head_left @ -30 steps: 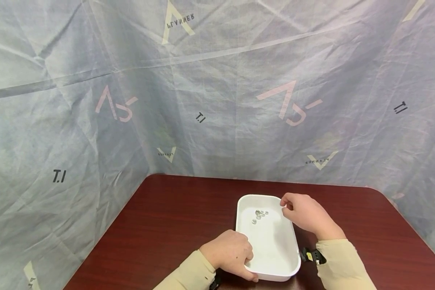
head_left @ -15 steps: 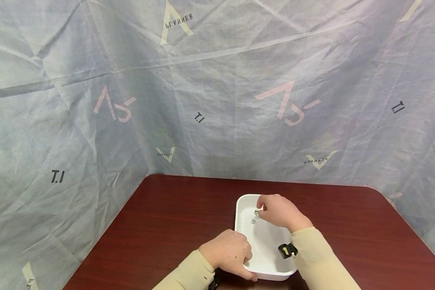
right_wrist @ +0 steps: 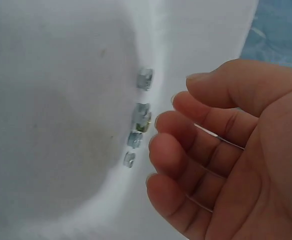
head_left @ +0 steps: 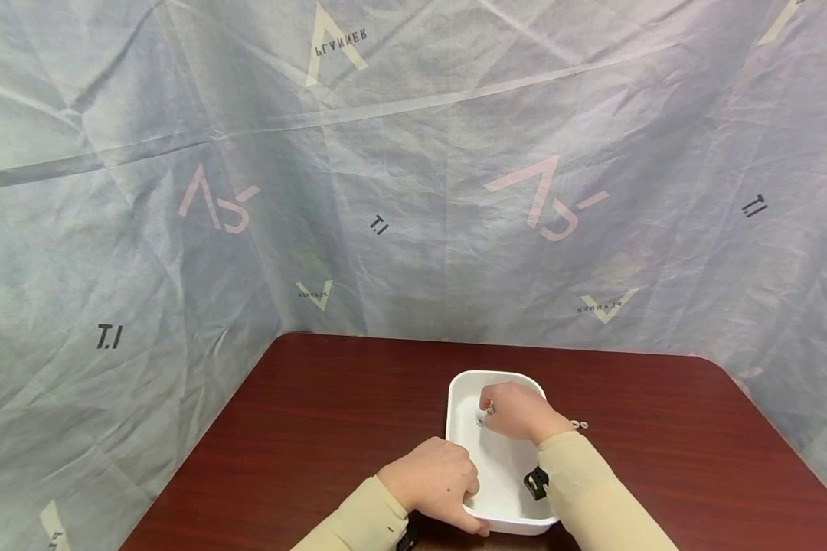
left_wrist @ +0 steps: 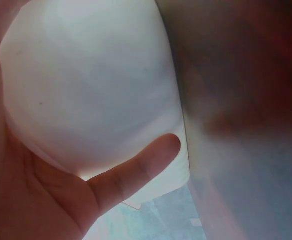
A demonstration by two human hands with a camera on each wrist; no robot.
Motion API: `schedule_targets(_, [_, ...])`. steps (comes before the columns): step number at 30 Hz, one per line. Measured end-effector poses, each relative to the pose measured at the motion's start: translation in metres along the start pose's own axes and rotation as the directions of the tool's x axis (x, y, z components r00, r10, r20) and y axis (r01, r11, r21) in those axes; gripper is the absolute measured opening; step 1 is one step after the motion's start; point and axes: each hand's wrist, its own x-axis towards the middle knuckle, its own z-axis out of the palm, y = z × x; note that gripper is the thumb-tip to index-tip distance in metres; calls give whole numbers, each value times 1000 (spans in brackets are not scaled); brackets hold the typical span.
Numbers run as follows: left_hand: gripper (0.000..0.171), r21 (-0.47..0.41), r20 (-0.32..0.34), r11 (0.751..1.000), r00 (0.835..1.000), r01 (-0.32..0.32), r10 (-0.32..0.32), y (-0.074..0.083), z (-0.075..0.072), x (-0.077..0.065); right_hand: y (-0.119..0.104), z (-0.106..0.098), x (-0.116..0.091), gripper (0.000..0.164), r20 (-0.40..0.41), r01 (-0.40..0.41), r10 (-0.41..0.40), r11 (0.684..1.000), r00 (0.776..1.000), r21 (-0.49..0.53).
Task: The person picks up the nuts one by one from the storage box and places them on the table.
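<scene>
My left hand grips the near left corner of a white tray, fingers over the rim. In the left wrist view its thumb presses on the tray's outer wall. My right hand is inside the tray toward its far end. The right wrist view shows its fingers loosely bent, with a gap to the thumb and nothing between them. Several small shiny metal nuts lie in a row along the tray's wall, just past the fingertips. One nut shows left of the hand in the head view.
Two small pale rings lie on the dark red table right of the tray. A black strap device sits at my right wrist. Grey printed cloth hangs behind and beside the table.
My right hand has moved left from the tray's right rim to over the nuts, then slightly lower. The rings on the table now show. My left hand has stayed on the tray.
</scene>
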Motion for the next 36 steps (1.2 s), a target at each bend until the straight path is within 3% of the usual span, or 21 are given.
schedule_targets(16, [60,-12,-24,1000,1000,-17,17,-2,2,0,2,16,3,14,81,-1,2,1000,997,-10])
schedule_targets(36, [59,-11,-17,1000,1000,-20,20,0,-2,0,4,18,1,19,93,27,-23,999,995,-34])
